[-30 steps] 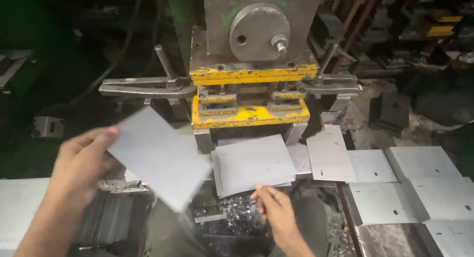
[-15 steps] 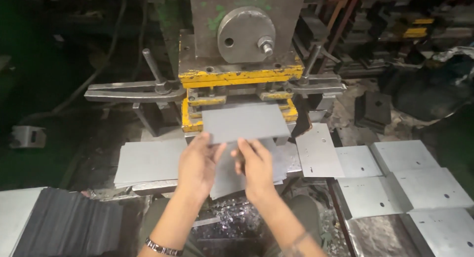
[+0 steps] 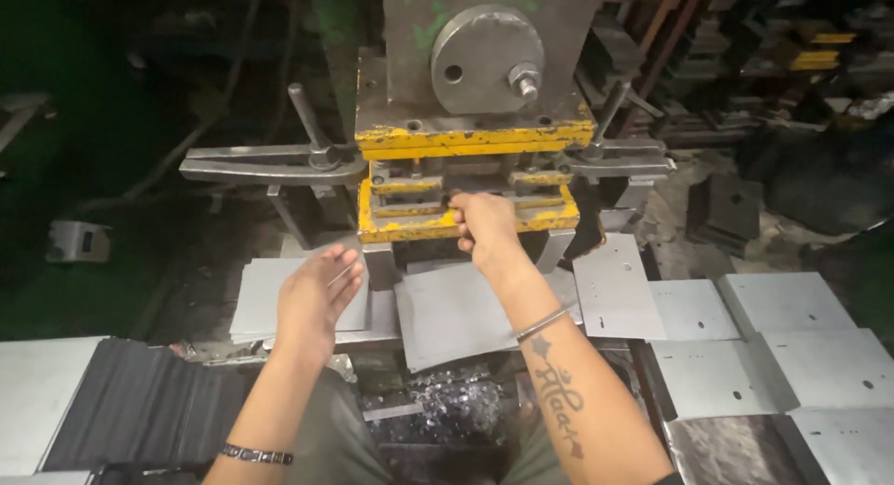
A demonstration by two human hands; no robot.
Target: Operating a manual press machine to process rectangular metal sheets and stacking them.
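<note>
A grey sheet-metal blank [image 3: 456, 313] lies flat on the bed of a yellow-painted punch press [image 3: 466, 173], its far edge pushed toward the die opening [image 3: 466, 206] and its near edge overhanging a heap of metal swarf [image 3: 447, 406]. The right hand [image 3: 482, 226] reaches over the blank into that opening, fingers curled together against the die front; whether they pinch the sheet's far edge or only press on the tooling cannot be told from this angle. The blank runs from those fingers back toward the worker, under the right forearm, so the right hand is the nearer. The left hand [image 3: 315, 299] hovers just left of the blank, palm turned inward, fingers straight and held close together, above a second flat sheet [image 3: 270, 299]. A stack of dark sheets [image 3: 140, 401] sits at lower left. Punched plates [image 3: 745, 355] overlap on the right. The press's clamp arm [image 3: 270, 164] juts out at left.
</note>
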